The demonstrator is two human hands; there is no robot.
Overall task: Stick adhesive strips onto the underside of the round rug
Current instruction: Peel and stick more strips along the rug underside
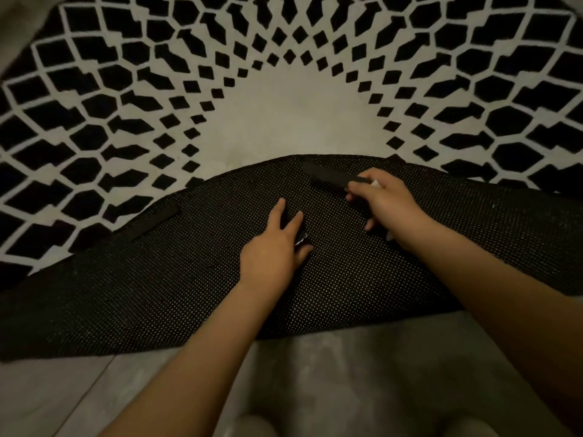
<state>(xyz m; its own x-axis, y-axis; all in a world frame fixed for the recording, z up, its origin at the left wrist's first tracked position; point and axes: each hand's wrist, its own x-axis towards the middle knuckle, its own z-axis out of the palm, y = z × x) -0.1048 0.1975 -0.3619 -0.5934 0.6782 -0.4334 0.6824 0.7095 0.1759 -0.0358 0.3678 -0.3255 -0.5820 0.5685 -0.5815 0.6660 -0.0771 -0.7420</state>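
The round rug [284, 115] has a black-and-white lattice top. Its near edge is folded back, showing the black dotted underside [189, 279]. One black adhesive strip [154, 220] lies stuck on the underside at the left. My right hand [385, 200] pinches the near end of a second black adhesive strip [328, 175], which lies along the fold's far edge, with a bit of white backing at my fingertips. My left hand [274, 247] rests on the underside with straight fingers. A small dark piece with a white edge [302, 239] shows between its forefinger and thumb.
Grey floor [315, 373] lies in front of the folded rug edge, with a floor seam at the lower left. My knees show at the bottom edge. The rug's patterned top fills the far half of the view.
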